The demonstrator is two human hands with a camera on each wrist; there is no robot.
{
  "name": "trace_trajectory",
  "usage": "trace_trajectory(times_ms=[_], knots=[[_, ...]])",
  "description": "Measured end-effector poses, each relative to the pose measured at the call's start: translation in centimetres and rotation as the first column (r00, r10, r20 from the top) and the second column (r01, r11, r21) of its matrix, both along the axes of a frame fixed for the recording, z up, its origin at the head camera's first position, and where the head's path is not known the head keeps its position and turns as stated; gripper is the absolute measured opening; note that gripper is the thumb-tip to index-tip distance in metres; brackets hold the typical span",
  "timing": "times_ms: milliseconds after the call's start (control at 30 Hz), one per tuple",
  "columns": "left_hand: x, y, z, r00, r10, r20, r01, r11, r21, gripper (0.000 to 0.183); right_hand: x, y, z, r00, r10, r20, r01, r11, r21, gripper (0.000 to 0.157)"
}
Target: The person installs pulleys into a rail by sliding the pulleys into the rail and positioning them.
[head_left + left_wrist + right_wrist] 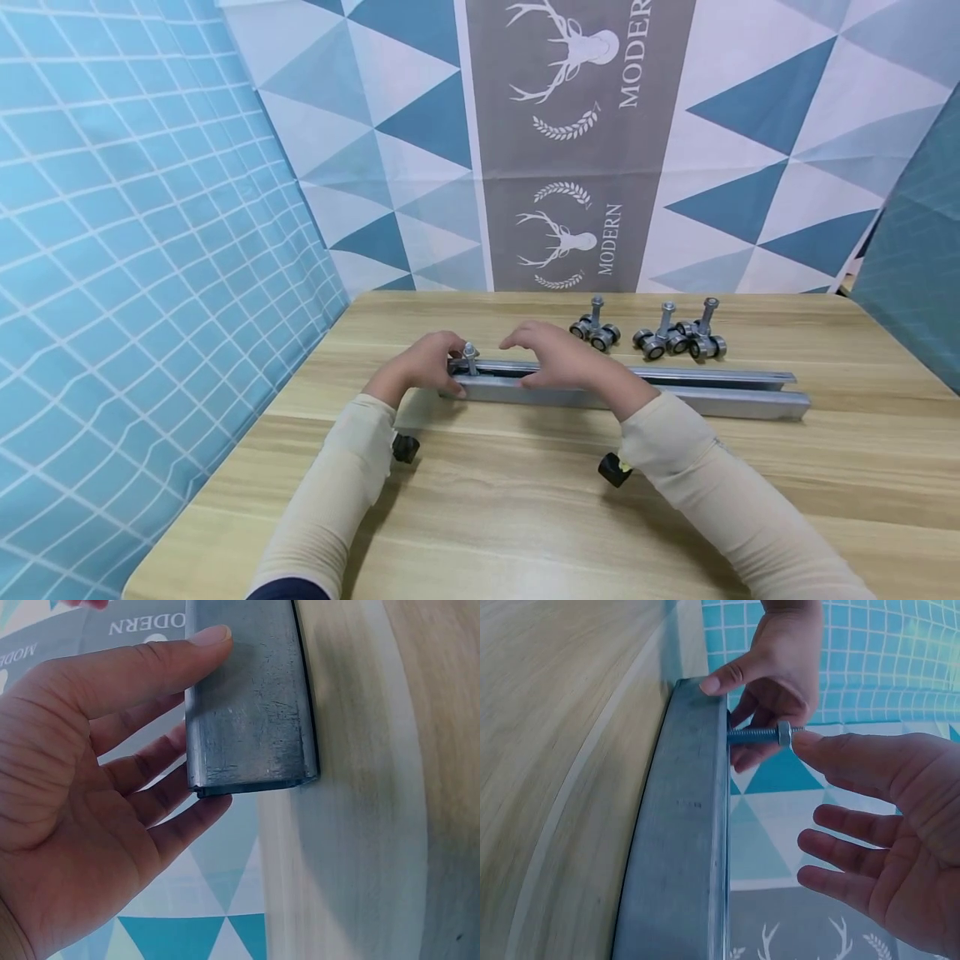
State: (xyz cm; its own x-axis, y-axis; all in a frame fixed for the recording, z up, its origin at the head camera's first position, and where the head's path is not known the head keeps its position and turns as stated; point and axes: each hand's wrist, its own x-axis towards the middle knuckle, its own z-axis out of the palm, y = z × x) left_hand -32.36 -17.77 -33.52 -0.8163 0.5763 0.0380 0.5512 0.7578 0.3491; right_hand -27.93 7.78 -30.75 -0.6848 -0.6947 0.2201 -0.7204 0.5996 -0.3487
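A person's two bare hands work at the left end of a long metal rail (750, 404), which lies lengthwise across a wood-grain worktop (487, 517) with its slot facing up. The left hand (431, 362) grips that end, thumb on the near wall and fingers round the far side. A threaded bolt (470, 357) stands nearly upright out of the slot just beside it, with a hex nut (784, 735) near its top; whatever carries the bolt inside the channel is hidden. The right hand (558, 358) holds nothing — thumb and fingers spread apart over the rail, a little to the right of the bolt.

Behind the rail, towards its right half, are three wheeled rollers with upright bolts: one roller (596, 325) on its own, then a pair (681, 335) close together.

The step looks like settling the bolt's carrier in the channel. To do it well, the left hand should brace the rail so it cannot slide, without fingers blocking the slot. The right is best placed low on the bolt — below the nut — keeping it upright and centred, since a tilt could make it bind against the slot's edges.
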Motion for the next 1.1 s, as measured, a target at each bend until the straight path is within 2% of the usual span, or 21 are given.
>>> trace_trajectory(times_ms=[133,367,600,800,1100], knots=[[0.1,0.0,-0.1,1.000,-0.003,-0.002,0.003,1.000,-0.009,0.042,0.5,1.1,0.0,1.000,0.003,-0.004,-0.003,0.999,-0.038,0.048],[0.0,0.0,-0.1,1.000,-0.018,-0.001,0.018,0.999,-0.035,0.058,1.0,3.0,0.3,0.998,-0.018,-0.060,0.012,0.996,-0.090,0.039],[-0.3,0.2,0.0,0.999,-0.045,0.014,0.045,0.998,-0.045,0.055,1.6,4.5,0.6,0.996,-0.040,-0.079,0.032,0.995,-0.095,0.037],[-0.4,0.4,0.1,0.999,-0.027,0.034,0.030,0.997,-0.073,0.056,2.0,5.8,0.6,0.995,-0.064,-0.077,0.056,0.994,-0.095,0.037],[-0.5,0.7,0.8,0.996,-0.019,0.086,0.027,0.996,-0.087,0.058,2.3,8.4,0.8,0.992,-0.099,-0.079,0.093,0.993,-0.076,0.038]])
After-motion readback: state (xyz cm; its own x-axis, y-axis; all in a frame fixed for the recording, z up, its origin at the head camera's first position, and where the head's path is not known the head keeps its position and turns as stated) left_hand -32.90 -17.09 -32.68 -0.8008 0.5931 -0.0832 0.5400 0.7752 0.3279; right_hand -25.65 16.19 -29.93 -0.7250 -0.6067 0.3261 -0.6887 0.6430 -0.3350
